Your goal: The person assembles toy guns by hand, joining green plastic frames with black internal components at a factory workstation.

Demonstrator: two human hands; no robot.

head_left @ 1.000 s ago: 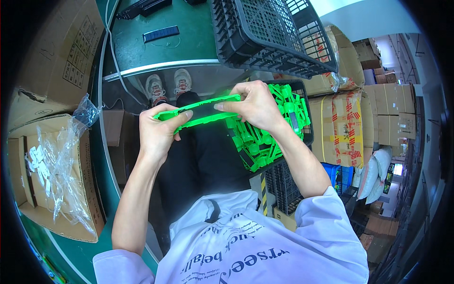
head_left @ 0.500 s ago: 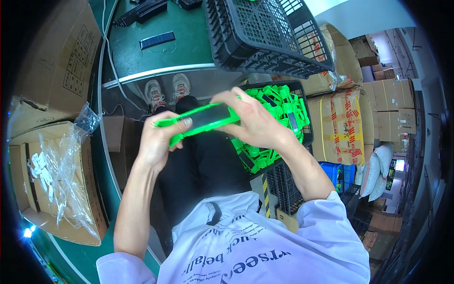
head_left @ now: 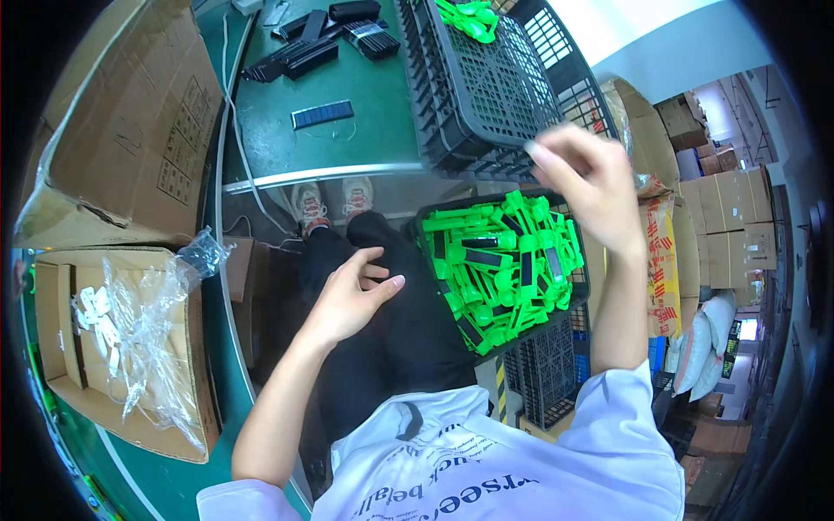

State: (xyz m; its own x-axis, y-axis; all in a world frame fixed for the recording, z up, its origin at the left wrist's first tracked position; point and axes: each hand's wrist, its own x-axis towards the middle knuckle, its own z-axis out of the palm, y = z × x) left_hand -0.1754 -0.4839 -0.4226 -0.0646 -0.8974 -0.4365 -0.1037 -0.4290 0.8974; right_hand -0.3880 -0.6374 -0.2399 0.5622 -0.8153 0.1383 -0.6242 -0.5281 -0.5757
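Note:
My left hand [head_left: 354, 297] hovers over my lap with fingers apart and nothing in it. My right hand [head_left: 599, 187] is raised by the near right corner of a black plastic crate [head_left: 478, 143] on the table. Its fingers are loosely bent, with a gap at the thumb, and no object shows in them. Bright green plastic pieces [head_left: 469, 17] lie in that crate. Below, right of my legs, a black bin [head_left: 584, 291] is heaped with green plastic housings [head_left: 504, 269], several with dark panels set in them.
A small dark panel [head_left: 322, 115] with a thin wire lies on the green table [head_left: 261, 156], near stacked dark panels [head_left: 300, 56]. At left, an open carton [head_left: 195, 365] holds white parts and clear plastic. Taped cartons [head_left: 662, 269] and white sacks [head_left: 708, 334] stand at right.
The green housing that both hands held has left them. My right hand has moved up and right to the crate; my left stays over my lap. The view has shifted, showing more of the table.

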